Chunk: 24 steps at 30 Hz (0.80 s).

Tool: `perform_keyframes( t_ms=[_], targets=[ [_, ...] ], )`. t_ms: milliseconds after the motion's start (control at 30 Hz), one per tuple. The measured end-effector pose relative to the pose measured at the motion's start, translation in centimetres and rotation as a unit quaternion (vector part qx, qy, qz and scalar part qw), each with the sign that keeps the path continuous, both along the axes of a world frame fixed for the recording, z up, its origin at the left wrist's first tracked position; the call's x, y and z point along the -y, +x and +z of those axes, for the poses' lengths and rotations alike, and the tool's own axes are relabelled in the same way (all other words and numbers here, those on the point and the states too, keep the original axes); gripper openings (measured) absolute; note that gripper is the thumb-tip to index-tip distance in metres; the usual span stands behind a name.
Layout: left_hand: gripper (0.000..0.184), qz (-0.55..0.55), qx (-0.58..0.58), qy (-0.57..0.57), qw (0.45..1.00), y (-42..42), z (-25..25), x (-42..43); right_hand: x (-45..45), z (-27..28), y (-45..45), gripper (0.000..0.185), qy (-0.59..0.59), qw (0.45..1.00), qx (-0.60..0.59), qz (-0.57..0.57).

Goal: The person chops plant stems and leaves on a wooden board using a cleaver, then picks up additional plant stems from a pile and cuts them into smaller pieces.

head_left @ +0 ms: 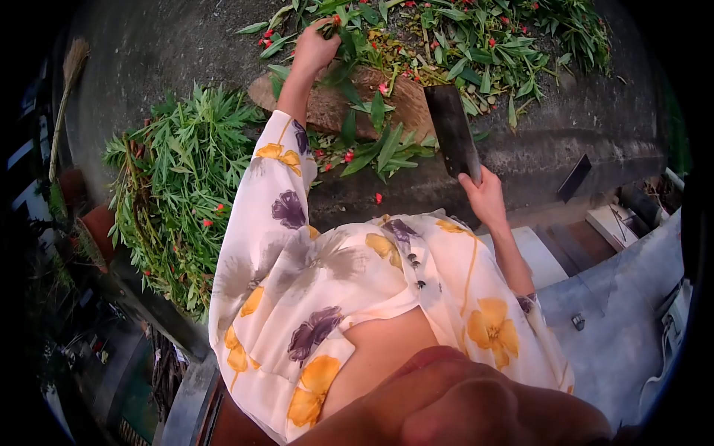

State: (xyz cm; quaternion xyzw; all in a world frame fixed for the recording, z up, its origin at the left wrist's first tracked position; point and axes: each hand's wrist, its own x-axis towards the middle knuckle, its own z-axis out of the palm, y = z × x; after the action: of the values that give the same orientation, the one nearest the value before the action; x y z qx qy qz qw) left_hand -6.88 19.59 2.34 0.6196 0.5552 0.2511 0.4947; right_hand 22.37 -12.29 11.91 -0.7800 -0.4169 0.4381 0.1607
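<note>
My left hand [315, 52] is closed around a bunch of leafy plant stems [343, 61] with a red blossom at the top, over the far left part of a wooden chopping board [316, 100]. In my right hand [486, 195] is the handle of a broad, dark-bladed cleaver [451, 126]. Its blade points away from me, at the right end of the board. Cut leaves [387, 152] and small red flowers lie on and in front of the board. My fingers hide part of the stems.
A big heap of leafy green plants [186, 171] lies to the left. Scattered cut leaves [494, 56] cover the concrete beyond the board. A broom [67, 104] stands at far left. A dark flat piece [574, 178] sits near the ledge at right.
</note>
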Motion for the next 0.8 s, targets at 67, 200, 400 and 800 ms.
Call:
perform_keyframes(
  t_ms=[67, 200, 400, 800],
  targets=[
    [0.064, 0.027, 0.166, -0.009, 0.986, 2.9, 4.7, -2.6, -0.6, -0.5, 0.0, 0.026, -0.034, 0.997, -0.053, -0.044],
    [0.043, 0.042, -0.109, 0.36, 0.926, 4.6, 1.8, -0.6, -1.5, 0.2, 0.3, 0.022, 0.019, 0.997, -0.062, -0.048],
    [0.023, -0.117, -0.187, 0.198, 0.955, 6.4, -0.9, 11.6, -2.2, -0.7, 1.0, 0.023, 0.016, 0.997, -0.061, -0.048],
    [0.02, -0.217, -0.093, 0.34, 0.91, -2.0, 4.1, 19.3, -8.0, -1.2, -0.8, 0.025, -0.023, 0.97, -0.068, 0.233]
  ],
)
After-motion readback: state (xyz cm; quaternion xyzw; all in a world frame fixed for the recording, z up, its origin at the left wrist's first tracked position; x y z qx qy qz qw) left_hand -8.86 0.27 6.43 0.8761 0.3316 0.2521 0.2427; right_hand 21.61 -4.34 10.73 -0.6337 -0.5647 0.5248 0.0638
